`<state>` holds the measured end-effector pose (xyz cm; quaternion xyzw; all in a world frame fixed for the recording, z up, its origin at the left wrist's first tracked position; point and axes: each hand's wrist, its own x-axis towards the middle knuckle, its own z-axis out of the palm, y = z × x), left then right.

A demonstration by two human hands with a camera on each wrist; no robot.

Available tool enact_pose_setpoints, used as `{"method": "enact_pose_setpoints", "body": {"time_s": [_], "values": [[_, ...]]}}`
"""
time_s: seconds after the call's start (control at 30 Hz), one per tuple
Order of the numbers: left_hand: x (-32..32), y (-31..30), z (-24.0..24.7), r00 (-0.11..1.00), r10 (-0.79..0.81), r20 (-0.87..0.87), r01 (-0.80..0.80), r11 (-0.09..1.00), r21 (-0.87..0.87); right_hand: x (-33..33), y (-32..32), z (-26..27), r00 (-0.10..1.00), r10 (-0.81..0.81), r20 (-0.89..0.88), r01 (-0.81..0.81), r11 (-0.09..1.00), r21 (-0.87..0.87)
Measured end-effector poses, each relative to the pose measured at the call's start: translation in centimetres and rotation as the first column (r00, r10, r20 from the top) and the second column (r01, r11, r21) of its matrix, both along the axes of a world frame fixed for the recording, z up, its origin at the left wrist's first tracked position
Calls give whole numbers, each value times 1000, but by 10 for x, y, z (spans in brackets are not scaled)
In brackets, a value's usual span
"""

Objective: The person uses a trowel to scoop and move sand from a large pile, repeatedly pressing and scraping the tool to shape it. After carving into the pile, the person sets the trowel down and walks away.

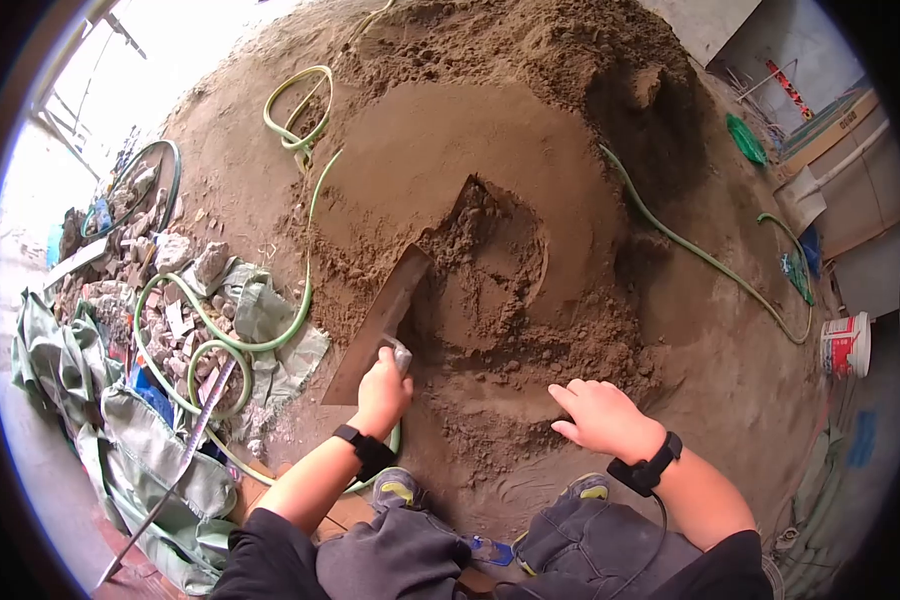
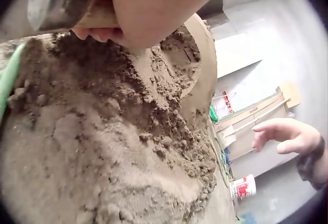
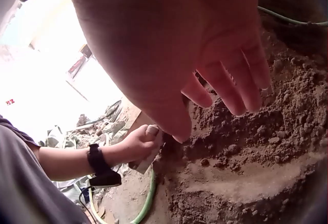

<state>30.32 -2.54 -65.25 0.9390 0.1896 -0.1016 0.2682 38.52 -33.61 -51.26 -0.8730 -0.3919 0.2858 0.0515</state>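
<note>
My left hand (image 1: 382, 392) grips the handle of a plastering trowel (image 1: 365, 335), whose long flat blade is tilted at the left side of the mound of damp brown sand (image 1: 450, 130). In the left wrist view the curled fingers of the left hand (image 2: 148, 9) wrap round that handle. A hollow of loose crumbs (image 1: 485, 250) is dug into the mound's smoothed top, just beyond the blade. Over the near right edge of the sand my right hand (image 1: 605, 418) holds nothing, and its fingers (image 3: 230, 83) are loosely extended in the right wrist view.
A green hose (image 1: 305, 270) loops along the left, by rubble (image 1: 175, 300) and crumpled sheeting (image 1: 120, 430). Another hose stretch (image 1: 700, 250) runs down the right side towards a white and red bucket (image 1: 847, 345). A long thin metal rod (image 1: 175, 480) slants across the sheeting.
</note>
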Motion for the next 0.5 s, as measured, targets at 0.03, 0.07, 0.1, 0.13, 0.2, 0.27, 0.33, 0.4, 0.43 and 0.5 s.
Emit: {"method": "enact_pose_setpoints", "body": {"time_s": [0.03,0.07,0.1,0.13,0.2,0.27,0.33,0.4,0.43,0.5], "values": [[-7,3,3,1000,3,0,-3,1000,1,2,2,0,1000,20,8,-20,1000,4],[-14,4,8,1000,7,-8,-7,1000,-10,4,5,0,1000,23,7,-23,1000,5],[-19,5,13,1000,9,-16,-9,1000,-21,7,9,2,1000,10,16,-10,1000,24],[-25,3,18,1000,11,-16,-12,1000,-22,8,13,3,1000,-3,25,2,999,42],[-31,0,28,999,38,21,-35,993,-117,11,19,3,999,-36,-2,36,996,82],[-30,-5,41,993,80,86,-61,977,-204,9,28,1,998,-61,-31,64,991,117],[-19,-11,60,973,137,184,-51,910,-412,0,36,-10,917,-126,-378,233,939,251],[-8,-18,67,974,159,163,-58,865,-498,-12,53,-13,702,-195,-685,417,892,173],[-1,-26,73,965,217,148,-75,768,-636,-23,60,-19,645,-216,-733,502,843,194],[7,-45,69,919,295,260,20,625,-781,-38,76,-33,588,-232,-775,582,787,205]]}}
